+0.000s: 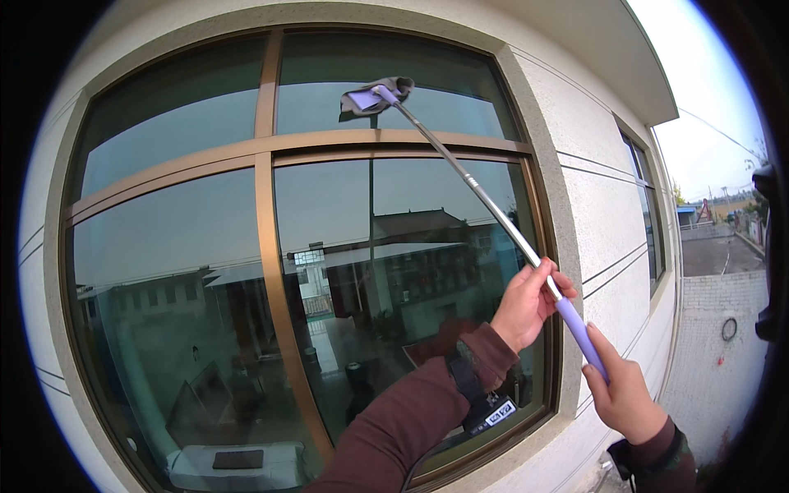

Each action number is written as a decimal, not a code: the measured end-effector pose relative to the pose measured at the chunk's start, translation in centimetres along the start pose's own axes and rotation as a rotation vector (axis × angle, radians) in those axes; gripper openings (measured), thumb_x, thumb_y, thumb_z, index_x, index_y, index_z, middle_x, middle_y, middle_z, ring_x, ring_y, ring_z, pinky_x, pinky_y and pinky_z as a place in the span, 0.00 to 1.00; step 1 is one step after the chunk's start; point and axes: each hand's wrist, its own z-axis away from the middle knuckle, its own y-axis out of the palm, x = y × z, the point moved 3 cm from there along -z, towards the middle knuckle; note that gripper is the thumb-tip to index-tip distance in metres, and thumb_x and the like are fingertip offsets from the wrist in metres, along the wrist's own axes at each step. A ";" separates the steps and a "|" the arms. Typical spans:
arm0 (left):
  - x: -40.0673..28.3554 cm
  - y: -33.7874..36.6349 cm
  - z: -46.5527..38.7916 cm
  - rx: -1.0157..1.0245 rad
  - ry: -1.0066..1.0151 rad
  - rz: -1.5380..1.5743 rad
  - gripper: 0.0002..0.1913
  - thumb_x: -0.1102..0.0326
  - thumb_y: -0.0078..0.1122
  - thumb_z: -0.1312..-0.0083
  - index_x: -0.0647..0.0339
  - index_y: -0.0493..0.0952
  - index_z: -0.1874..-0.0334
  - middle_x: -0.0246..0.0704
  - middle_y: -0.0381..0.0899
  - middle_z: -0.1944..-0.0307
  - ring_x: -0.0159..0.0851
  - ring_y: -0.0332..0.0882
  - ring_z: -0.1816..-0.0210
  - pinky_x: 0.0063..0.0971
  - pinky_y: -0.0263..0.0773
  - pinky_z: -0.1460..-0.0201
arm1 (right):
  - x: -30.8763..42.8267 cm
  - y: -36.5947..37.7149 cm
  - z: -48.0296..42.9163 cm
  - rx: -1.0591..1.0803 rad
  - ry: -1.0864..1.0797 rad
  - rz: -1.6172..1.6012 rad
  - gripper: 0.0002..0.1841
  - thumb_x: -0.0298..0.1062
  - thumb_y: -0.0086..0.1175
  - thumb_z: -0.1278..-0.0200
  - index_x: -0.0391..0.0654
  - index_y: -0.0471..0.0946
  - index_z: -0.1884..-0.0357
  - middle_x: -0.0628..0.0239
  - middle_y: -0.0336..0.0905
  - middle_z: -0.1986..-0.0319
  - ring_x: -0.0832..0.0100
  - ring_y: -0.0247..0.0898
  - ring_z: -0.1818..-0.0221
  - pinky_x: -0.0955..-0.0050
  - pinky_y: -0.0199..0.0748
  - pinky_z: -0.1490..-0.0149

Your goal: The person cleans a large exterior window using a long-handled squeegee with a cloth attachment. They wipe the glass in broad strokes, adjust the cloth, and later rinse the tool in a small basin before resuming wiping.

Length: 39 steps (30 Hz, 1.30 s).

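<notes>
A window-cleaning pole (pixel 471 182) of shiny metal slants from lower right to upper left. My left hand (pixel 527 302) is wrapped around its metal shaft, just above the purple handle. Lower down, my right hand (pixel 629 391) grips that purple handle (pixel 578 326). At the far end a purple plate head (pixel 365 100) carries a grey cloth pad (pixel 404 86). The pad lies over the upper right window pane (pixel 456 111), above the bronze-coloured crossbar (pixel 345 139). Whether it presses on the glass I cannot tell.
Below the crossbar stand two larger panes (pixel 166 246) that reflect buildings and sky. A textured white wall (pixel 607 203) surrounds the window. Farther right are a second window (pixel 644 203) and a white brick wall (pixel 703 345). My left wrist wears a strapped black device (pixel 478 413).
</notes>
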 end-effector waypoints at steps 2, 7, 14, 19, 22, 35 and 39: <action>-2.5 -0.8 -0.9 -0.086 0.048 -0.136 0.10 0.59 0.46 0.28 0.58 0.67 0.56 0.34 0.76 0.70 0.38 0.80 0.67 0.32 0.76 0.63 | 1.1 0.7 -2.3 -0.012 -0.071 0.159 0.31 0.28 0.51 0.40 0.42 0.58 0.34 0.48 0.75 0.77 0.48 0.74 0.75 0.59 0.73 0.68; -12.8 -2.8 -4.8 -0.368 0.550 -0.691 0.34 0.75 0.55 0.47 0.59 0.54 0.36 0.39 0.72 0.62 0.39 0.78 0.61 0.33 0.75 0.62 | 4.9 3.7 -10.8 -0.101 -0.199 0.217 0.31 0.31 0.51 0.39 0.42 0.56 0.33 0.48 0.75 0.78 0.46 0.73 0.76 0.53 0.71 0.70; -21.9 -5.3 -2.7 -0.352 0.777 -2.222 0.16 0.56 0.50 0.48 0.47 0.84 0.61 0.37 0.65 0.35 0.54 0.47 0.29 0.62 0.29 0.31 | 6.6 10.5 -12.4 0.260 0.020 -1.064 0.30 0.29 0.50 0.35 0.46 0.55 0.31 0.72 0.68 0.74 0.82 0.63 0.81 0.80 0.64 0.76; -12.3 -6.2 1.7 0.101 0.724 -2.133 0.08 0.57 0.56 0.44 0.51 0.80 0.70 0.32 0.73 0.49 0.54 0.52 0.32 0.61 0.36 0.32 | 0.6 11.0 -2.3 0.146 0.146 -0.726 0.26 0.27 0.45 0.33 0.41 0.58 0.33 0.66 0.75 0.64 0.79 0.69 0.70 0.80 0.67 0.64; -6.2 -4.8 3.7 0.254 0.755 -1.909 0.10 0.56 0.62 0.45 0.53 0.77 0.69 0.31 0.72 0.55 0.53 0.55 0.34 0.60 0.40 0.33 | -2.2 8.7 3.7 0.116 0.037 -0.456 0.29 0.27 0.44 0.33 0.44 0.54 0.31 0.67 0.70 0.71 0.80 0.63 0.76 0.80 0.63 0.70; -6.5 -6.2 6.9 0.110 0.749 -1.969 0.07 0.63 0.57 0.45 0.54 0.72 0.77 0.27 0.70 0.68 0.44 0.64 0.40 0.61 0.38 0.32 | 0.2 10.0 3.7 0.401 0.142 -0.399 0.29 0.27 0.48 0.37 0.37 0.58 0.33 0.44 0.75 0.58 0.62 0.74 0.70 0.71 0.71 0.63; -7.0 -5.9 7.7 0.081 0.797 -1.968 0.05 0.66 0.55 0.47 0.55 0.72 0.77 0.28 0.69 0.71 0.45 0.67 0.44 0.59 0.43 0.32 | 1.5 9.6 3.6 0.264 -0.045 -0.392 0.29 0.26 0.49 0.38 0.39 0.59 0.34 0.42 0.76 0.65 0.52 0.75 0.73 0.68 0.70 0.68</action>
